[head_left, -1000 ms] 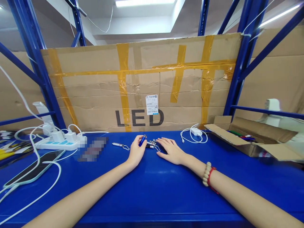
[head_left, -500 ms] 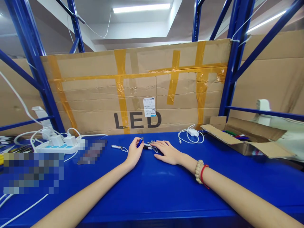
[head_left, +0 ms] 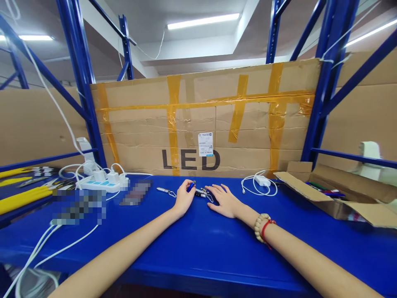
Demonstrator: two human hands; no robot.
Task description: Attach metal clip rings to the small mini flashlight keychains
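My left hand [head_left: 184,199] is closed around a small blue penlight-like cylinder [head_left: 190,186], its metal end pointing up and away. Just right of those fingers lie several more slim cylinders, black and silver [head_left: 201,193], with wire clips; part of this group is hidden behind my left fingers. My right hand [head_left: 226,201] rests palm down beside the group, fingers spread and holding nothing visible. Its fingertips are close to the clips, though I cannot tell whether they touch. To the left, a silver cylinder with a wire clip [head_left: 166,191] lies alone on the blue tabletop [head_left: 198,244].
A white charger with coiled cable [head_left: 262,180] lies at the back right, near an open cardboard box [head_left: 333,209] of pens. On the left are a power strip [head_left: 102,186], loose cables and yellow-handled tools [head_left: 27,198]. A large cardboard panel [head_left: 142,136] stands behind.
The view has turned slightly left and up, so the scene sits farther right and lower. Both hands keep nearly the same places and poses by the cylinders.
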